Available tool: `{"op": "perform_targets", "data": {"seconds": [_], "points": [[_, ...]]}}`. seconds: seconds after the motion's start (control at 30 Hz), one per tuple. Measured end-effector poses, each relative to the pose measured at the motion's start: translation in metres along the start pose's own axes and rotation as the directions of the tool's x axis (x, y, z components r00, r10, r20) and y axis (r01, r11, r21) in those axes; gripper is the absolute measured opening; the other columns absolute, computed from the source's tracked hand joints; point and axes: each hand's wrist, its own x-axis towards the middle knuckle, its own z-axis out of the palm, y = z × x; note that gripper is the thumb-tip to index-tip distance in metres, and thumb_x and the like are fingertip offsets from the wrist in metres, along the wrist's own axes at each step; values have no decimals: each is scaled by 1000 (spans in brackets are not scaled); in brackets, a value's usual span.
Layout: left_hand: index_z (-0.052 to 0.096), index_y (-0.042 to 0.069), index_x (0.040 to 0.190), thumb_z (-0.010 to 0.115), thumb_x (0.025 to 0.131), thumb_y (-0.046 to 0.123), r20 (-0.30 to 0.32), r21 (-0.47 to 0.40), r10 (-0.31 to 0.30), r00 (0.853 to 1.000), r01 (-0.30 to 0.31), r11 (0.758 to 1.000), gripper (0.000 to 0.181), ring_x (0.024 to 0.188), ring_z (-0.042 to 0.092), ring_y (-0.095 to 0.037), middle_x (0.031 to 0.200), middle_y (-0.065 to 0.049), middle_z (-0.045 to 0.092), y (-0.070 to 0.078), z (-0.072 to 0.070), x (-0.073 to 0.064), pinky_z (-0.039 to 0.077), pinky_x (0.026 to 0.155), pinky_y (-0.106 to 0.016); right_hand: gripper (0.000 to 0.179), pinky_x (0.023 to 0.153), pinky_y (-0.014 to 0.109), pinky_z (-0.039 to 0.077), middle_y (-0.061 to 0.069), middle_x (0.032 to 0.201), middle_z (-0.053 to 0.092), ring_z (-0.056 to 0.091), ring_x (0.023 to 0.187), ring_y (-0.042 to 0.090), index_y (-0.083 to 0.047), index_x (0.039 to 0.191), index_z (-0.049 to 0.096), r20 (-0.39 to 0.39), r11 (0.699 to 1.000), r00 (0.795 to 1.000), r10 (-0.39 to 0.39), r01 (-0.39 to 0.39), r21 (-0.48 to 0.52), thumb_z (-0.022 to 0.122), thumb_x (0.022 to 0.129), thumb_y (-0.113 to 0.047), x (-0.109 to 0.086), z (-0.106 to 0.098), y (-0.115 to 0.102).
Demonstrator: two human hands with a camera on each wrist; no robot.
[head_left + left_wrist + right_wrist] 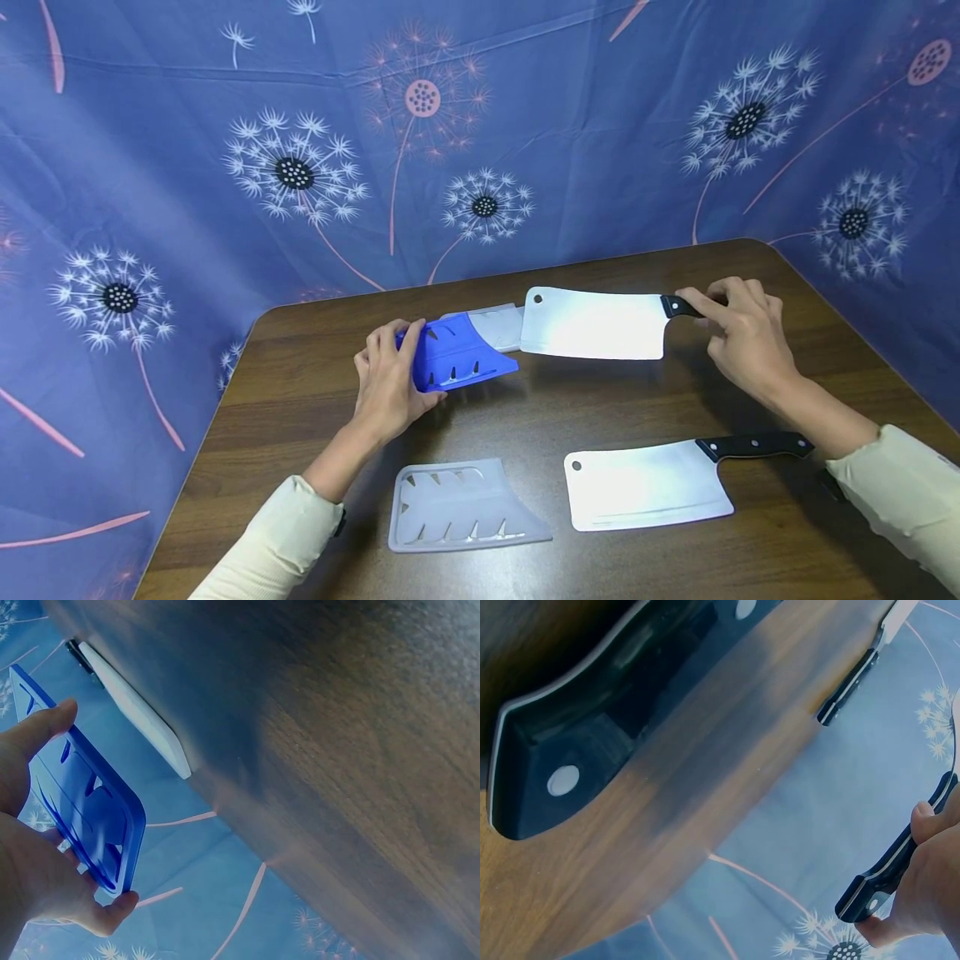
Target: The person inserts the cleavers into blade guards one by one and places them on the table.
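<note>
Near the centre of the head view, the left hand (390, 371) grips a blue guard (459, 354) by its left end, with digits at its upper and lower edges. The guard juts to the right from the hand, tilted, slots showing along both edges.

Right of centre, the right hand (744, 333) holds a cleaver by its black handle (680, 307). Its blade (592, 325) reaches left from the hand, roughly level, the end with the hole near the blue guard's right tip.

Behind the blue guard, a white guard (497, 327) lies at the far side of the brown table (255, 442), partly hidden; the left wrist view shows a black handle (84, 664) at its far end, upper left of the frame.

At the lower centre of the head view lies a pale guard (468, 504), well apart from both hands. To its right, at lower right, a second cleaver (645, 487) lies with its handle to the right, close to the right forearm. A blue dandelion cloth (570, 167) fills the upper frame.
</note>
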Motion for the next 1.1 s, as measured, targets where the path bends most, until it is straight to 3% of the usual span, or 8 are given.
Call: {"op": "perform_targets", "data": {"seconds": [1.1], "points": [[42, 12, 142, 95, 50, 31, -28, -1, 14, 1000, -14, 1000, 108, 126, 29, -34, 136, -16, 36, 5, -2, 3, 27, 92, -56, 78, 81, 62, 27, 22, 107, 50, 42, 98, 40, -11, 126, 64, 22, 1000, 1000, 2, -2, -28, 52, 59, 29, -2, 1, -4]]}}
